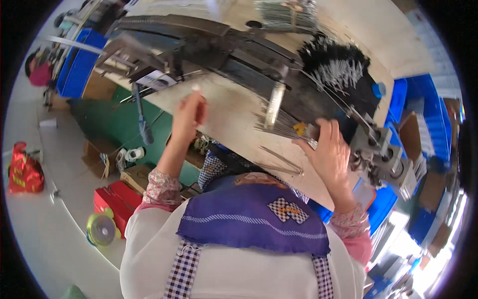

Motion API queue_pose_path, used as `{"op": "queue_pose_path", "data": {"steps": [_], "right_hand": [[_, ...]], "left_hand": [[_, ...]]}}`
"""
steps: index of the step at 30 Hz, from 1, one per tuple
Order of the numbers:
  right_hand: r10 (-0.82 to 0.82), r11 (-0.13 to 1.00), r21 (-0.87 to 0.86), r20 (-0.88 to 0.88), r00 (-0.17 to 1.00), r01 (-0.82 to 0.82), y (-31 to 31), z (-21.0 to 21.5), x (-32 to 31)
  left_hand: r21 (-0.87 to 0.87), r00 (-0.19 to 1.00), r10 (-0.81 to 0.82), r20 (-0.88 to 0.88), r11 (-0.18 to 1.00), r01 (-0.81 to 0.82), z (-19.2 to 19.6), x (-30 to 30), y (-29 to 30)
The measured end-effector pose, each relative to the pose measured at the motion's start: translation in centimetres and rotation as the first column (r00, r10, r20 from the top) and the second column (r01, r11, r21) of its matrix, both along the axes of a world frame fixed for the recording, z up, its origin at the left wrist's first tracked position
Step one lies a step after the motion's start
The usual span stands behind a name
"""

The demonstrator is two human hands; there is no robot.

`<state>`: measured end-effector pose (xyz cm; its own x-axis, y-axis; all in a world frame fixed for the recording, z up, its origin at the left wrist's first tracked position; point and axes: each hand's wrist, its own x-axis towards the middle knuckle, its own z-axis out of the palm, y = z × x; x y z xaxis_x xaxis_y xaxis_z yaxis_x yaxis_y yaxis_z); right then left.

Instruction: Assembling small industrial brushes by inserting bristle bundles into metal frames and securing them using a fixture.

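right hand (326, 149) gripping thin metal rods (279, 127), left hand (189, 113) raised nearby

Right hand (328, 149): fingertips hidden at 12 o'clock behind a wire bundle (279, 124); grip cannot be confirmed. Left hand (190, 114): fingers motion-blurred, the small pale item at their tips unidentifiable. Machine (209, 45) at 12 o'clock: blurred, parts indistinct. Black bristle mass (333, 62) at 1 o'clock: strands unresolvable. Person's torso cut off at 6 o'clock.
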<state>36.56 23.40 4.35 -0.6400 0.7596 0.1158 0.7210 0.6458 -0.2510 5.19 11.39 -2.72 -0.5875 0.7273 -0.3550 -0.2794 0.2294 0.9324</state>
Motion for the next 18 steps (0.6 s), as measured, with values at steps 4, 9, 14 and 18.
{"op": "queue_pose_path", "data": {"steps": [4,9,14,18], "right_hand": [[0.128,0.991,0.052,-0.148,0.981,-0.121,0.9,-3.8,-0.1],[-0.074,0.957,-0.288,-0.384,0.920,-0.043,1.0,0.5,-0.1],[-0.190,0.971,-0.226,-0.545,0.817,0.075,1.3,6.0,3.8],[-0.317,0.946,-0.238,-0.551,0.772,0.219,3.3,7.4,5.9]], "left_hand": [[0.007,0.975,0.196,0.106,0.980,-0.198,3.2,-2.7,0.7],[0.169,0.972,0.120,0.201,0.973,-0.155,1.5,-3.2,1.3],[0.384,0.964,0.220,0.147,0.886,-0.261,3.5,3.6,2.2],[0.503,0.848,-0.500,0.176,0.786,0.359,10.2,14.5,6.8]]}}
